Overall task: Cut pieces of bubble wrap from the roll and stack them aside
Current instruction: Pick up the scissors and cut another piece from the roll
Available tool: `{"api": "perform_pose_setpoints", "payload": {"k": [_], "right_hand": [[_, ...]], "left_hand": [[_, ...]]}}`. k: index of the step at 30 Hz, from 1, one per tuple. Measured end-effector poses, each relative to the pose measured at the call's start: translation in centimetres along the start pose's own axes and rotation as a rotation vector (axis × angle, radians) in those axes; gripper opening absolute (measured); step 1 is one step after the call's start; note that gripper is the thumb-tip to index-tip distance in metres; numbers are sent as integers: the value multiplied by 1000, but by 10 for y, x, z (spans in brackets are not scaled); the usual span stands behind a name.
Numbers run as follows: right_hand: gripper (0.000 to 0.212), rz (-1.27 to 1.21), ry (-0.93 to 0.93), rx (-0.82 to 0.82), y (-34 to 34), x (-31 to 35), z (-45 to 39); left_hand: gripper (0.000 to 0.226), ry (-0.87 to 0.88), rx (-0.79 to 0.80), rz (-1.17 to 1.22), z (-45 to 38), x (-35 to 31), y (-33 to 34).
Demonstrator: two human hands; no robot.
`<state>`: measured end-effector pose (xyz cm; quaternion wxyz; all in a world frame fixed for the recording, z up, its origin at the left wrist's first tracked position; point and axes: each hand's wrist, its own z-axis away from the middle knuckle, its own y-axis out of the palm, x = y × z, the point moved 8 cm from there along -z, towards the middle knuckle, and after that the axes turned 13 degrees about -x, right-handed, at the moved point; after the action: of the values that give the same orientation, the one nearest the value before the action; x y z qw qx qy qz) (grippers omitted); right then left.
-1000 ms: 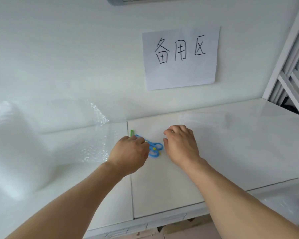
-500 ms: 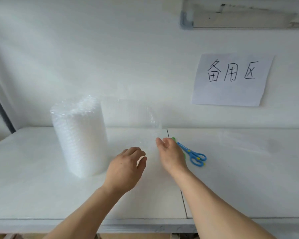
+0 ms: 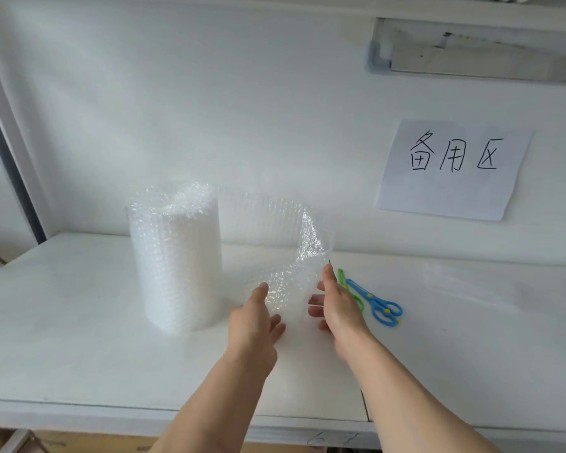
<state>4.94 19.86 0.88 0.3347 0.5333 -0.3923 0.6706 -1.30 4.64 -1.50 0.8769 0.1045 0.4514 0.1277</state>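
Note:
A roll of clear bubble wrap (image 3: 175, 256) stands upright on the white table (image 3: 79, 338), left of centre. Its loose sheet (image 3: 288, 253) trails off to the right toward my hands. My left hand (image 3: 254, 322) is behind the sheet's lower edge with fingers spread. My right hand (image 3: 335, 305) touches the sheet's free right edge, fingers apart; a firm grip does not show. Blue and green scissors (image 3: 374, 300) lie flat on the table just right of my right hand.
A paper sign with handwritten characters (image 3: 453, 170) is stuck to the white back wall. Faint clear pieces of bubble wrap (image 3: 471, 282) lie flat on the table at the right. The table's front edge (image 3: 177, 416) runs below my forearms.
The view has swung left from the scissors toward the roll. Both hands left the scissors and moved to the loose end of the bubble wrap, which now stands lifted between them.

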Motion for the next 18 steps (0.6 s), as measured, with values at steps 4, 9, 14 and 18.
{"api": "perform_pose_setpoints", "payload": {"k": [4, 9, 14, 18], "right_hand": [[54, -27, -42, 33, -10, 3, 5], [46, -37, -69, 74, -18, 5, 10], [44, -46, -70, 19, -31, -4, 1], [52, -73, -56, -37, -34, -16, -16]], "left_hand": [[73, -243, 91, 148, 20, 16, 16], [58, -330, 215, 175, 25, 31, 30], [9, -239, 292, 140, 12, 33, 32], [5, -122, 371, 205, 5, 28, 33]]}}
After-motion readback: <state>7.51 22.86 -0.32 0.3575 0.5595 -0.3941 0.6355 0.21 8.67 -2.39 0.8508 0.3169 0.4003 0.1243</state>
